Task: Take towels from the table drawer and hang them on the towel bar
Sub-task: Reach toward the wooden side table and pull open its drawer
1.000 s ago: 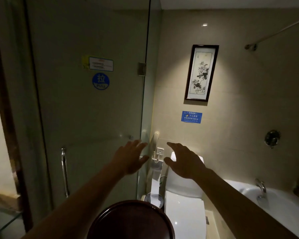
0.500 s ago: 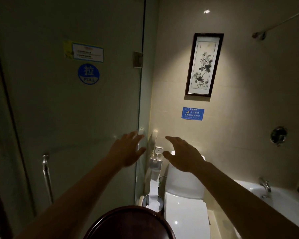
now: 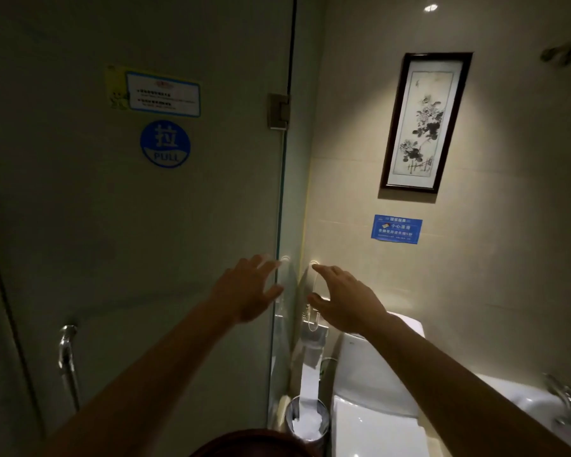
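Observation:
My left hand (image 3: 248, 290) and my right hand (image 3: 345, 301) are stretched out ahead of me in a dim bathroom, side by side, fingers apart, holding nothing. The left hand is in front of the edge of the glass shower door (image 3: 129, 225). The right hand is in front of a white wall phone (image 3: 312, 291) beside the toilet. No towel, drawer or table is in view. A metal rod with its wall bracket (image 3: 556, 54) shows at the top right corner.
A white toilet (image 3: 376, 390) stands below my right arm, with a waste bin (image 3: 305, 420) and hanging toilet paper to its left. A bathtub with a tap (image 3: 564, 400) is at the right. The door's chrome handle (image 3: 67, 357) is at lower left. A dark round wooden edge (image 3: 254, 446) sits at the bottom.
The view has moved closer to the corner and turned slightly left. Both hands have drifted closer together, and the door handle slid left in the frame.

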Demonstrator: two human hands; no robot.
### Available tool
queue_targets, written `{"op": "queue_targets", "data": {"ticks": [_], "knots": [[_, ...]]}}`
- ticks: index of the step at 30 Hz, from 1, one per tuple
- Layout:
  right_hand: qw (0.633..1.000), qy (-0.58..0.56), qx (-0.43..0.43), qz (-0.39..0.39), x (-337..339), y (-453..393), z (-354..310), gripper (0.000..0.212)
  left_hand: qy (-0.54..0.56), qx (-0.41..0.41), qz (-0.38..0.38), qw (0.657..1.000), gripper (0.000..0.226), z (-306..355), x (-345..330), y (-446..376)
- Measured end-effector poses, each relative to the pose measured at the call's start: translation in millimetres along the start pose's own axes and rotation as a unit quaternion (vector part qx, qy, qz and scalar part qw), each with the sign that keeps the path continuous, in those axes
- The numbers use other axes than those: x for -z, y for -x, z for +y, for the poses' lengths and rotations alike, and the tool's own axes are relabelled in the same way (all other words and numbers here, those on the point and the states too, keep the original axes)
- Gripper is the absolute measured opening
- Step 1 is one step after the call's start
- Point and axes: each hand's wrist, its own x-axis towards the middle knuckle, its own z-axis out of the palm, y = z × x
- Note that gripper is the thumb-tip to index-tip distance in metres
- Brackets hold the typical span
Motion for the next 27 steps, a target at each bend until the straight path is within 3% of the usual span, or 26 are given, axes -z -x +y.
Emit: {"op": "queue_targets", "data": {"ticks": [6, 17, 27], "knots": [[1.000, 0.007, -0.009, 0.005, -14, -58, 5, 0.071, -0.014, -0.005, -0.015, 1.000, 0.062, -40, -15, -54], [0.999, 0.030, -0.007, -0.006, -20, -100, 18, 0.070, 0.003, -0.007, -0.033, 0.999, 0.061, -55, -31, -98], [0.999, 0.032, 0.020, -0.010, -28, -38, 13, 0.071, -0.004, 0.021, -0.011, 1.000, 0.060, -29, -27, -24]]}}
